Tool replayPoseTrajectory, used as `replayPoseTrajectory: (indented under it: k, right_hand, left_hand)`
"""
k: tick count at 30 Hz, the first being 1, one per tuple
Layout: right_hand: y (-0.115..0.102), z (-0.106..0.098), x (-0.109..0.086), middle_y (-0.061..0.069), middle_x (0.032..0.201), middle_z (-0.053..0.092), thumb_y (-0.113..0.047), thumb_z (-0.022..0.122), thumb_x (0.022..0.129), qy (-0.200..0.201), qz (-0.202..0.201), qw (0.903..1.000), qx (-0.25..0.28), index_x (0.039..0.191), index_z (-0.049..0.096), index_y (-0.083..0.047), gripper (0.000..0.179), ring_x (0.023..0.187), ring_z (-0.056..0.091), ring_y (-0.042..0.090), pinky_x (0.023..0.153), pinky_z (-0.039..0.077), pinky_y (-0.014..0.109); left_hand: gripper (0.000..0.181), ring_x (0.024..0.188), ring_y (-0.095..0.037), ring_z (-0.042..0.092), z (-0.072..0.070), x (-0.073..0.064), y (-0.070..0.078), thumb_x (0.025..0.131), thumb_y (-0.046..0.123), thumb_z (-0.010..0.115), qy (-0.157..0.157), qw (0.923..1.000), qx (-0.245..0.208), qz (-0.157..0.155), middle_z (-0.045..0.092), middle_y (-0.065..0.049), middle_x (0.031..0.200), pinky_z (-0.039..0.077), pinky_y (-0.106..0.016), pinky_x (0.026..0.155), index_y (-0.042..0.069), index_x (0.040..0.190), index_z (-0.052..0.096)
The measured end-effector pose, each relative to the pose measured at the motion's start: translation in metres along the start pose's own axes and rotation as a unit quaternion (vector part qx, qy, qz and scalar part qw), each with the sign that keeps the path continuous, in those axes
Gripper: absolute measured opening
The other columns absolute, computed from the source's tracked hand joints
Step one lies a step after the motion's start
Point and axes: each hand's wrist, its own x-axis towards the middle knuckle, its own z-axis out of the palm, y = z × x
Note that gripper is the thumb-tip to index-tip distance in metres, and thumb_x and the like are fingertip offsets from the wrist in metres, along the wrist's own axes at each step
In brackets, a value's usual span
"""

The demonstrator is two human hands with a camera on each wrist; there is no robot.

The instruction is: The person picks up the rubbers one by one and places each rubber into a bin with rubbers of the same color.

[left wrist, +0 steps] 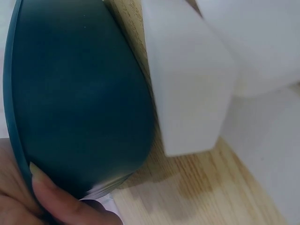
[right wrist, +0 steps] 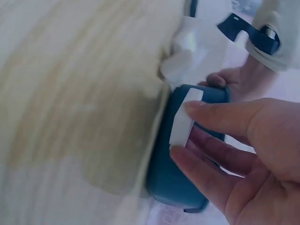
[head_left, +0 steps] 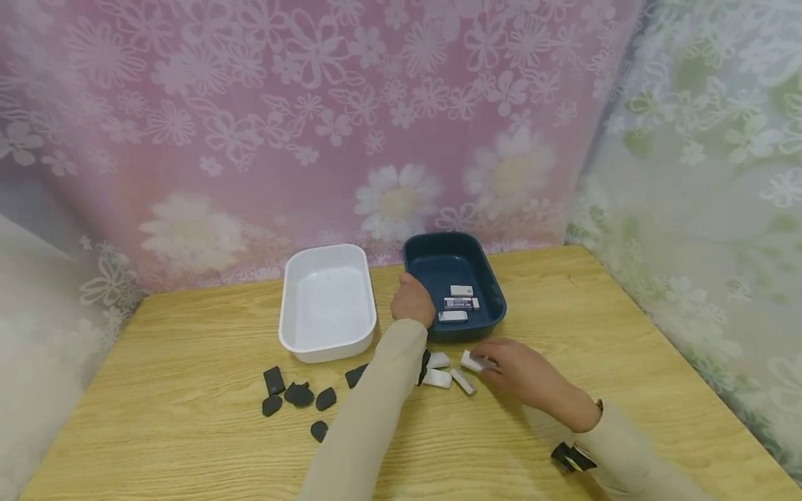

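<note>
Floral cloth (head_left: 301,125) backs a wood-grained counter (head_left: 207,445). Left hand (head_left: 413,300): fingers wrapped over the left rim of the dark blue bin (head_left: 465,332). Right hand (head_left: 523,372): thumb and fingertips pinch a white block (right wrist: 186,117) just beyond the bin's near end. Risks, as judged: the narrow pinch on smooth, flat faces could let the block twist free; the left sleeve (head_left: 382,390) could disturb loose white blocks (head_left: 437,378) beside it; uneven pull on the rim could tilt the bin. Bin walls smooth, corners rounded; dark pieces (head_left: 273,380) at left appear matte, shapes mixed.
</note>
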Motion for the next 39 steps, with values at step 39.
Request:
replayPoseTrajectory:
  k: [39]
  right_hand:
    - [0.078, -0.041, 0.144, 0.014, 0.103, 0.066, 0.0, 0.068, 0.086, 0.005, -0.034, 0.9993, 0.011, 0.108, 0.067, 0.001, 0.022, 0.093, 0.063, 0.029, 0.082, 0.049, 0.046]
  left_hand:
    - [0.037, 0.071, -0.022, 0.067, -0.004, -0.005, 0.005, 0.083, 0.017, 0.071, 0.038, 0.9983, 0.032, -0.031, 0.068, -0.011, 0.079, 0.054, -0.035, 0.058, 0.005, 0.103, 0.043]
